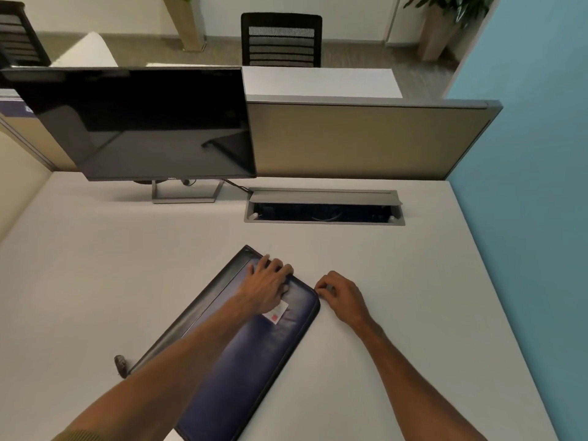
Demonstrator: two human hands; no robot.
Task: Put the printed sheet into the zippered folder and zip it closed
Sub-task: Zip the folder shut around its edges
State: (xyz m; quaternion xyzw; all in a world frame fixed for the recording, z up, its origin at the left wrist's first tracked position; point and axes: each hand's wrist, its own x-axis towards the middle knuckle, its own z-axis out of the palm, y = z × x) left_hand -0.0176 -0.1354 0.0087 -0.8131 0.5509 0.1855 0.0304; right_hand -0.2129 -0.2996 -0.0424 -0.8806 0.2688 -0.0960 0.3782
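Forearms, both bare, are seen reaching in from the near edge, and between them the zippered folder (254, 361) is laid flat and slantwise on the desk (429, 313), its cover closed. The left hand (269, 288) is laid on the cover toward the far end, the fingers spread and only lightly bent, so that the cover is pressed down rather than gripped. A white label (280, 311) is partly hidden under the heel of that hand. The right hand (340, 296) is set just to the right of the left fingertips, at the folder's corner. Its thumb and forefinger are drawn close together on something small at the edge, judged to be the zip pull (328, 288), though little of it can be made out.

The printed sheet is not seen as such and is judged to be inside already. A sliver of white (171, 436) shows at the near end, well behind both wrists, but whether it is a paper corner cannot be told.

The folder is judged to be light, with a soft, creased skin over a stiffer board, and likely to slide on the smooth desk when the zip is drawn. It is therefore best pinned close ahead of the pinching fingers. The pull is small and should be pinched firmly. Binding is to be expected at the rounded corner, and a stray paper edge could be caught in the teeth.
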